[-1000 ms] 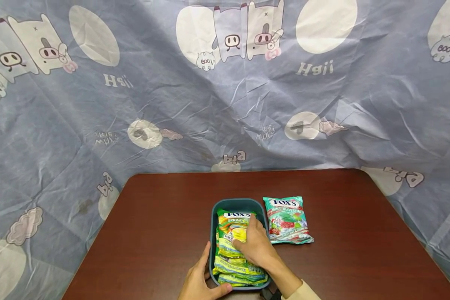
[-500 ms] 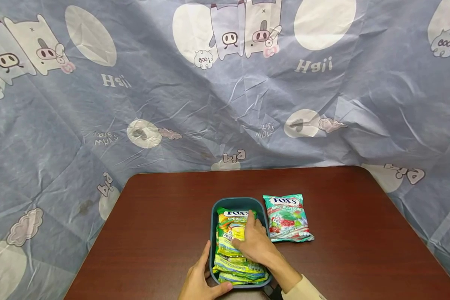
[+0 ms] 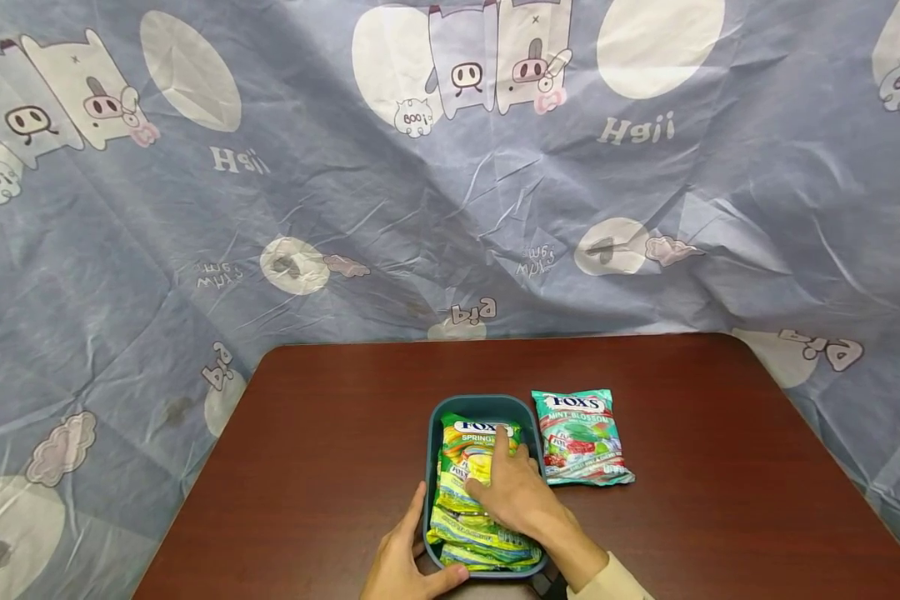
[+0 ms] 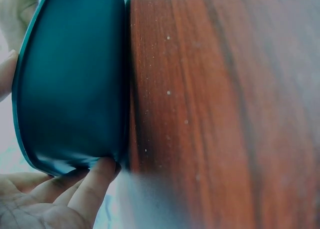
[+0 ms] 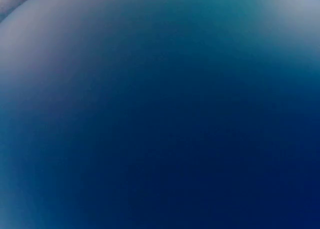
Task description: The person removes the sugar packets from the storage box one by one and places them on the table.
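A dark teal plastic bin (image 3: 487, 403) stands at the table's near side, packed with several green and yellow FOX'S candy bags. The uppermost candy bag (image 3: 461, 454) is labelled SPRING TEA. My right hand (image 3: 519, 498) presses on it, index finger straight near its top and thumb on its front; the other fingers reach down between bag and right wall. With its thumb on the near rim and fingers along the left wall, my left hand (image 3: 403, 554) holds the bin's near left corner. In the left wrist view, fingertips (image 4: 102, 171) touch the wall. The right wrist view is a dark blur.
A mint-green FOX'S MINT BLOSSOM candy bag (image 3: 581, 437) lies flat just right of the bin. The red-brown wooden table (image 3: 330, 433) ends at the back before a hanging blue-grey cloth (image 3: 405, 217) with cartoon pigs.
Both hands keep nearly the same places on the bin and the top candy bag. The head view has shifted slightly, so everything sits a little further right in it.
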A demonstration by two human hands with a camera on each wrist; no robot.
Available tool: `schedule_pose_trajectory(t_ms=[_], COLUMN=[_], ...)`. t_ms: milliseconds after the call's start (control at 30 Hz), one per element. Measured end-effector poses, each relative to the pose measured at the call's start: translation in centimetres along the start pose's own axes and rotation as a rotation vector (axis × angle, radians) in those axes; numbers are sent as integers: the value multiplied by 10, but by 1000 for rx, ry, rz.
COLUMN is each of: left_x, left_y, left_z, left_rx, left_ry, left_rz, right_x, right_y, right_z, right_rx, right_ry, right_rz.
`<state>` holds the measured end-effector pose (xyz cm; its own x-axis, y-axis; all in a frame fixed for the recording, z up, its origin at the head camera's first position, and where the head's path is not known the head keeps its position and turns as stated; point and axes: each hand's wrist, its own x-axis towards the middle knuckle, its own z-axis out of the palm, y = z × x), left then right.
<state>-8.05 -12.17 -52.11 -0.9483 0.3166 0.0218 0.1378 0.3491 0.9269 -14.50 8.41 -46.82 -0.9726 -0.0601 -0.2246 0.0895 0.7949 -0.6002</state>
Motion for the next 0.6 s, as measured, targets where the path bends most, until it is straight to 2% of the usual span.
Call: schedule_pose_trajectory(t_ms=[200, 600], left_x=[-1, 0], left_y=[0, 3], left_z=[1, 3], left_rx=[-40, -18], left_ry=[-5, -3], left_rz=[11, -13], right_x=[1, 1], right_y=[1, 4], right_z=[0, 3], right_rx=[66, 112], right_ry=[49, 113], right_rz=[-12, -34])
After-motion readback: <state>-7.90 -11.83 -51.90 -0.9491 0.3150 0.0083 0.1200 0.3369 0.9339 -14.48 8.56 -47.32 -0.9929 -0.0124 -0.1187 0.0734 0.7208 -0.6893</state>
